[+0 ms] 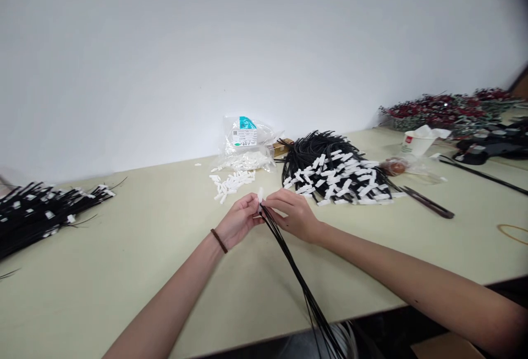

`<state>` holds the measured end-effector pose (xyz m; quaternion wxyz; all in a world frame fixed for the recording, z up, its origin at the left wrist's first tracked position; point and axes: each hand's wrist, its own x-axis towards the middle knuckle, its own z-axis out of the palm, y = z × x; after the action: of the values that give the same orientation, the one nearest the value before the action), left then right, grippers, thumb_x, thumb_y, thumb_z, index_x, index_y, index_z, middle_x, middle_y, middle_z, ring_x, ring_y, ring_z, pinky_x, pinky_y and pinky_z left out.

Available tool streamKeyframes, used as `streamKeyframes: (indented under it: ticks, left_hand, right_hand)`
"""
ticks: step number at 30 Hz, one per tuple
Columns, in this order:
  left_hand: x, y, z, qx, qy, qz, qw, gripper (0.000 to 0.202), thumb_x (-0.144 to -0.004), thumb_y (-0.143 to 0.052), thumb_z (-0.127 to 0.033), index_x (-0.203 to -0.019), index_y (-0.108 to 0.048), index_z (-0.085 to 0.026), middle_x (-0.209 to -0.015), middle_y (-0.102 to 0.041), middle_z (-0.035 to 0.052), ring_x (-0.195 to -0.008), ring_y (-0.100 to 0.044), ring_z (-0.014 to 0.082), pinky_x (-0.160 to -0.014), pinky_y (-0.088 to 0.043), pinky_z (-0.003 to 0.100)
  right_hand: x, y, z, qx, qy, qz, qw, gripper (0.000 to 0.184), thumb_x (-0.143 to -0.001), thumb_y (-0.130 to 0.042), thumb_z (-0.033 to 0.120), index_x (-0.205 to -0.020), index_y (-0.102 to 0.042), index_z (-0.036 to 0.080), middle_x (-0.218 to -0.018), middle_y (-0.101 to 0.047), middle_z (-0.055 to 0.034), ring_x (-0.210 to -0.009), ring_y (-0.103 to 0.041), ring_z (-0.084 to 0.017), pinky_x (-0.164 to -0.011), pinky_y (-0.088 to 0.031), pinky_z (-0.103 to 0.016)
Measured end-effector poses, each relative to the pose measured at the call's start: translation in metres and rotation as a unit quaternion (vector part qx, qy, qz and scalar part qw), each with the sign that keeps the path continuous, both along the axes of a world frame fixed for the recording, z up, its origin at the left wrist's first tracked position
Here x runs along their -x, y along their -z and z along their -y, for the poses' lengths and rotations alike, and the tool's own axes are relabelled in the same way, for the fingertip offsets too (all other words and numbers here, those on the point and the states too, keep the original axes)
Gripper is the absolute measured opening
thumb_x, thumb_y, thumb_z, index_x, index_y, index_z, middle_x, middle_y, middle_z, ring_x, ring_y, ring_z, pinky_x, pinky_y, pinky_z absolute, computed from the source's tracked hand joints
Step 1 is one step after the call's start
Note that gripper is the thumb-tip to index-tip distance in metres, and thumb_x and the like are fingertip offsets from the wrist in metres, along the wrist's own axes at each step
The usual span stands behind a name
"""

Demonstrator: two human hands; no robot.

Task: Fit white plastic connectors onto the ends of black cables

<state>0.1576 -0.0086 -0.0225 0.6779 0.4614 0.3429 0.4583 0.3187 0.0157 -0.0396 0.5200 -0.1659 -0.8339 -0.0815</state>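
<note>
My left hand [239,219] is closed, its thumb and fingers pinching a small white connector [260,195]. Beside it, my right hand [296,213] has its fingertips together on the black wires [289,252] just where they meet the connector. From there the wires run down over the table's front edge. Loose white connectors [231,184] lie scattered beyond my left hand. To the right of them rests a big coiled bundle of black wires [317,147] with white connectors on its ends. My fingers partly hide the joint between wire and connector.
A clear plastic bag [247,139] with a label stands by the wall. At right are tweezers [429,202], a paper cup [418,142], a rubber band [513,232] and red-and-green wire bundles [445,109]. Another black wire bundle [45,210] lies at the left edge.
</note>
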Motion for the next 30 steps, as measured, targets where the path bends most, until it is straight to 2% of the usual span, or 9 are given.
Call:
streamKeyframes:
  ticks: [6,10,12,14,17,19,22,24,30]
  left_hand:
    - [0.0,-0.006,0.0,0.015,-0.052,0.031,0.998,0.027,-0.065,-0.072,-0.032,-0.074,-0.054,-0.014,-0.073,-0.054,-0.0002,-0.058,-0.046,0.006,-0.059,-0.04,0.02]
    - [0.0,-0.008,0.001,0.015,-0.065,0.028,0.997,0.025,-0.066,-0.071,-0.032,-0.071,-0.055,-0.013,-0.071,-0.054,0.0002,-0.056,-0.043,0.0051,-0.057,-0.038,0.019]
    - [0.001,-0.006,0.0,0.016,-0.081,0.023,0.996,0.024,-0.067,-0.07,-0.032,-0.071,-0.056,-0.012,-0.071,-0.053,0.0,-0.056,-0.042,0.0048,-0.057,-0.038,0.019]
    - [0.001,-0.003,-0.001,0.017,-0.098,0.019,0.995,0.023,-0.068,-0.069,-0.032,-0.07,-0.055,-0.013,-0.072,-0.054,0.0001,-0.056,-0.042,0.0049,-0.058,-0.038,0.019]
    - [0.002,0.0,-0.002,0.018,-0.11,0.012,0.994,0.022,-0.069,-0.068,-0.031,-0.069,-0.056,-0.013,-0.071,-0.054,0.0001,-0.057,-0.043,0.0051,-0.058,-0.038,0.019]
    - [0.002,0.001,-0.002,0.019,-0.111,0.011,0.994,0.021,-0.069,-0.068,-0.03,-0.07,-0.056,-0.012,-0.071,-0.054,0.0001,-0.057,-0.043,0.0051,-0.059,-0.038,0.019]
    - [0.001,0.001,-0.002,0.025,-0.111,0.015,0.993,0.022,-0.068,-0.069,-0.03,-0.069,-0.056,-0.012,-0.069,-0.053,-0.0003,-0.057,-0.043,0.0053,-0.058,-0.038,0.018]
    - [0.001,0.001,-0.002,0.03,-0.111,0.02,0.993,0.022,-0.068,-0.069,-0.029,-0.068,-0.056,-0.013,-0.068,-0.053,-0.0005,-0.056,-0.043,0.0053,-0.057,-0.038,0.018]
    - [0.0,0.001,-0.003,0.029,-0.103,0.027,0.994,0.019,-0.069,-0.068,-0.027,-0.069,-0.056,-0.012,-0.067,-0.053,-0.0004,-0.056,-0.043,0.0056,-0.058,-0.038,0.019]
  right_hand:
    - [-0.004,-0.024,0.018,0.21,-0.076,-0.108,0.969,0.013,-0.089,-0.044,0.022,-0.092,-0.056,0.019,-0.089,-0.063,-0.0056,-0.083,-0.06,-0.014,-0.075,-0.049,-0.028]
    - [-0.013,-0.045,0.016,0.371,-0.172,-0.294,0.864,0.016,-0.09,-0.043,0.035,-0.087,-0.05,0.02,-0.081,-0.059,-0.0017,-0.076,-0.06,-0.012,-0.072,-0.052,-0.03]
    - [-0.025,-0.054,0.004,0.382,-0.191,-0.379,0.821,0.018,-0.087,-0.047,0.038,-0.082,-0.047,0.02,-0.071,-0.053,0.002,-0.064,-0.056,-0.01,-0.063,-0.052,-0.027]
    - [-0.041,-0.061,-0.011,0.36,-0.169,-0.439,0.806,0.021,-0.084,-0.052,0.04,-0.08,-0.048,0.02,-0.064,-0.046,0.0047,-0.053,-0.048,-0.006,-0.05,-0.046,-0.02]
    - [-0.06,-0.067,-0.027,0.289,-0.07,-0.487,0.821,0.022,-0.08,-0.057,0.041,-0.081,-0.055,0.02,-0.061,-0.041,0.0051,-0.044,-0.035,-0.005,-0.037,-0.029,-0.017]
    - [-0.064,-0.067,-0.027,0.208,0.022,-0.464,0.861,0.021,-0.081,-0.055,0.04,-0.086,-0.06,0.02,-0.062,-0.045,0.003,-0.046,-0.036,-0.006,-0.038,-0.028,-0.019]
    - [-0.053,-0.058,-0.014,0.073,0.109,-0.301,0.944,0.014,-0.084,-0.054,0.03,-0.085,-0.065,0.022,-0.066,-0.055,-0.0006,-0.055,-0.045,-0.01,-0.049,-0.035,-0.024]
    - [-0.041,-0.047,-0.005,-0.007,0.109,-0.162,0.981,0.011,-0.083,-0.055,0.023,-0.08,-0.066,0.022,-0.063,-0.058,-0.0011,-0.057,-0.047,-0.012,-0.052,-0.036,-0.026]
    - [-0.022,-0.021,0.001,-0.089,0.136,0.017,0.986,0.012,-0.084,-0.055,0.021,-0.076,-0.064,0.021,-0.054,-0.051,0.0009,-0.054,-0.039,-0.011,-0.051,-0.029,-0.025]
